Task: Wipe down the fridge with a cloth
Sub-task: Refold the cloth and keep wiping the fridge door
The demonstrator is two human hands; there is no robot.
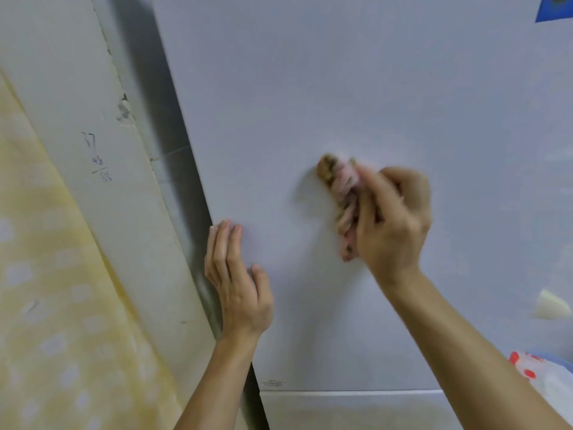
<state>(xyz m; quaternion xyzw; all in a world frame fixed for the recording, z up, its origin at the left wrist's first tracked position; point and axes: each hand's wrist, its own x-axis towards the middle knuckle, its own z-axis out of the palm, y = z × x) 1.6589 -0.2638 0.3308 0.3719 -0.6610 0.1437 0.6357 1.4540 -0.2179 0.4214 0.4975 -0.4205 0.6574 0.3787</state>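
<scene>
The cloth (339, 193) is smeared by motion blur and partly covered by the right hand (393, 218). A blue item (555, 7) is cut off by the top right corner. The small print (272, 383) on the fridge (310, 88) cannot be read.

Two forearms in view, bare down to the frame edge. The left hand (238, 293) has slender fingers, short trimmed nails, knuckles and tendons distinct. The right hand (393, 225) has a blurred outline, fine detail unreadable.

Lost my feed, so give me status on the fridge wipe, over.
Right hand grips cloth against fridge door. Left hand flat at its left edge. Nothing blocking the cloth.
</scene>
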